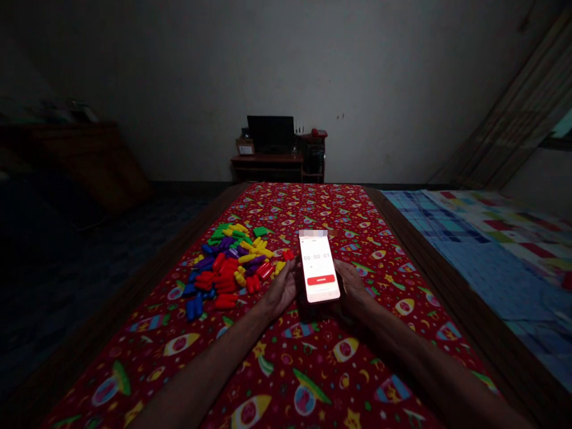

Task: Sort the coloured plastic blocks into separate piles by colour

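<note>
A lit smartphone [319,268] is held upright and slightly tilted over the red patterned cloth. Its white screen shows a timer reading 00:00:01 above a red button. My left hand [281,289] grips its left edge, with the fingertips partly hidden. On the right edge, my right hand [352,283] is closed, its fingers mostly behind the phone and in shadow. Just left of my left hand lies a loose pile of small plastic toy pieces [227,269] in red, yellow, green, blue and purple.
The red cloth [308,363] with rockets and stars covers a long bed-like surface with brown edges. Beyond it stands a desk [268,159] with a dark monitor [270,134]. Blue checked bedding [429,250] lies to the right. A wooden cabinet [84,167] is at left.
</note>
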`<state>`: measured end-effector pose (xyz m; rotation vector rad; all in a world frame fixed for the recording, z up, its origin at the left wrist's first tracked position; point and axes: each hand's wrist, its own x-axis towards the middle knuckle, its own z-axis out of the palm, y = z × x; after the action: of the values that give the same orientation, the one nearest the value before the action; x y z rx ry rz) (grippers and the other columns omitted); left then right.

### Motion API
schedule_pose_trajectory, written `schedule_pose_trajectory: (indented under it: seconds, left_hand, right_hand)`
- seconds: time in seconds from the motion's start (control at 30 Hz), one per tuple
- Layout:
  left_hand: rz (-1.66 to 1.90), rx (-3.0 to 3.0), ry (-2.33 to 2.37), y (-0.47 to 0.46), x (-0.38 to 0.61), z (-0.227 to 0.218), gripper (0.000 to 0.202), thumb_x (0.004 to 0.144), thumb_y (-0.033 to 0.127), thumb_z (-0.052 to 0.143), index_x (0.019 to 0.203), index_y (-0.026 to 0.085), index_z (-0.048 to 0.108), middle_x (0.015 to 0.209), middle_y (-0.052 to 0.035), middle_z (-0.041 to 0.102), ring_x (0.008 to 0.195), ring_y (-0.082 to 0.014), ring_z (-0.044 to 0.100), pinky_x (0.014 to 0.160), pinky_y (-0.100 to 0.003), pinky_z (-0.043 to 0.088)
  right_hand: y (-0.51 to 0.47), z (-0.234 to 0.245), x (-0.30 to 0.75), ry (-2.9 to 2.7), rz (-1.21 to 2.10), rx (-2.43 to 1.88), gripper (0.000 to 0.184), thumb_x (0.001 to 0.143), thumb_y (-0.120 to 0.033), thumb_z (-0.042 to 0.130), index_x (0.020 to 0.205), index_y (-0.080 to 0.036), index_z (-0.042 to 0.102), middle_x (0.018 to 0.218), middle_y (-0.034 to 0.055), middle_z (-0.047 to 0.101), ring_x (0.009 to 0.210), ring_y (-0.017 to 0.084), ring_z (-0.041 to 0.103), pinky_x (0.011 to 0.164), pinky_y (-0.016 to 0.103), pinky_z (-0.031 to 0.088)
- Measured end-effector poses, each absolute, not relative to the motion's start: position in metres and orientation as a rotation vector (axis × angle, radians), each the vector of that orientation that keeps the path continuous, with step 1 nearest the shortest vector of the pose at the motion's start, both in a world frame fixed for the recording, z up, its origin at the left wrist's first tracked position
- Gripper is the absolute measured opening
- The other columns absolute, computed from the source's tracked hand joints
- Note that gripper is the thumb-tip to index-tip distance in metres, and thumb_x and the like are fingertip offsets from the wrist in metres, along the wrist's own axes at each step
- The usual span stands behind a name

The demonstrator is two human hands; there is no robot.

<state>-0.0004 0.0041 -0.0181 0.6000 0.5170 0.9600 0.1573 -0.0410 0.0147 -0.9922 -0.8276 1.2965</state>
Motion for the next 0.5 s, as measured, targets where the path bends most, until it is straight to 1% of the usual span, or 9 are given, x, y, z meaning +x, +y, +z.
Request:
schedule_pose_trajectory:
  seconds: [0.1, 0.17, 0.23, 0.3, 0.37, 0.43, 0.47, 0.5]
  left_hand:
    - [0.920, 0.618, 0.509, 0.006, -0.004, -0.017, 0.044, 0.096, 0.035, 0.046, 0.136, 0.016, 0.048, 0.114, -0.0137, 0.069, 0.103, -0.0203, 0.067, 0.105, -0.039, 0.042]
    - [0.898, 0.627, 0.520, 0.006, -0.005, -0.015, 0.046, 0.097, 0.036, 0.044, 0.138, 0.016, 0.046, 0.120, -0.0154, 0.067, 0.108, -0.0214, 0.065, 0.106, -0.038, 0.041]
    - [0.891, 0.640, 0.534, 0.005, -0.006, -0.013, 0.047, 0.096, 0.036, 0.045, 0.139, 0.016, 0.045, 0.123, -0.0157, 0.065, 0.112, -0.0222, 0.064, 0.107, -0.038, 0.040]
    - [0.891, 0.652, 0.549, 0.006, -0.007, -0.012, 0.048, 0.095, 0.036, 0.046, 0.139, 0.017, 0.044, 0.124, -0.0154, 0.064, 0.113, -0.0225, 0.063, 0.108, -0.038, 0.040]
    - [0.890, 0.661, 0.563, 0.007, -0.007, -0.011, 0.049, 0.095, 0.037, 0.048, 0.139, 0.017, 0.045, 0.126, -0.0159, 0.063, 0.114, -0.0232, 0.062, 0.108, -0.039, 0.040]
    - [0.892, 0.666, 0.586, 0.009, -0.006, -0.010, 0.050, 0.094, 0.038, 0.049, 0.138, 0.016, 0.045, 0.126, -0.0165, 0.063, 0.115, -0.0241, 0.062, 0.108, -0.040, 0.040]
    - [0.893, 0.667, 0.599, 0.009, -0.006, -0.009, 0.050, 0.093, 0.038, 0.050, 0.138, 0.016, 0.046, 0.127, -0.0166, 0.063, 0.116, -0.0244, 0.061, 0.108, -0.040, 0.040]
    - [0.892, 0.668, 0.614, 0.009, -0.006, -0.008, 0.051, 0.093, 0.039, 0.051, 0.138, 0.016, 0.046, 0.127, -0.0165, 0.063, 0.117, -0.0247, 0.060, 0.108, -0.041, 0.041]
  right_hand:
    - [-0.042, 0.038, 0.195, -0.793, 1.145, -1.018, 0.032, 0.066, -0.047, 0.072, 0.075, -0.016, 0.068, 0.072, 0.0035, 0.073, 0.059, 0.018, 0.066, 0.053, 0.028, 0.053]
    - [-0.052, 0.055, 0.235, -0.765, 0.991, -1.039, 0.029, 0.069, -0.040, 0.071, 0.084, -0.016, 0.069, 0.080, 0.0048, 0.074, 0.065, 0.020, 0.068, 0.058, 0.031, 0.056]
    - [-0.072, 0.072, 0.283, -0.736, 0.800, -1.096, 0.023, 0.072, -0.032, 0.068, 0.087, -0.015, 0.068, 0.086, 0.0081, 0.075, 0.071, 0.023, 0.070, 0.062, 0.035, 0.057]
    - [-0.103, 0.086, 0.334, -0.646, 0.538, -1.129, 0.014, 0.075, -0.029, 0.064, 0.080, -0.016, 0.068, 0.093, 0.0117, 0.074, 0.081, 0.026, 0.071, 0.066, 0.039, 0.057]
    - [-0.141, 0.095, 0.386, -0.550, 0.386, -1.142, 0.008, 0.075, -0.024, 0.060, 0.075, -0.020, 0.067, 0.104, 0.0116, 0.072, 0.095, 0.027, 0.069, 0.071, 0.040, 0.056]
    - [-0.180, 0.092, 0.435, -0.406, 0.188, -1.201, 0.009, 0.074, -0.020, 0.059, 0.070, -0.021, 0.067, 0.113, 0.0137, 0.070, 0.102, 0.028, 0.067, 0.075, 0.041, 0.054]
    - [-0.200, 0.087, 0.457, -0.300, 0.087, -1.251, 0.010, 0.073, -0.021, 0.058, 0.068, -0.020, 0.067, 0.115, 0.0160, 0.069, 0.103, 0.030, 0.066, 0.075, 0.042, 0.053]
    - [-0.220, 0.078, 0.477, -0.231, 0.013, -1.302, 0.011, 0.072, -0.023, 0.058, 0.070, -0.020, 0.069, 0.117, 0.0182, 0.067, 0.105, 0.031, 0.065, 0.075, 0.045, 0.052]
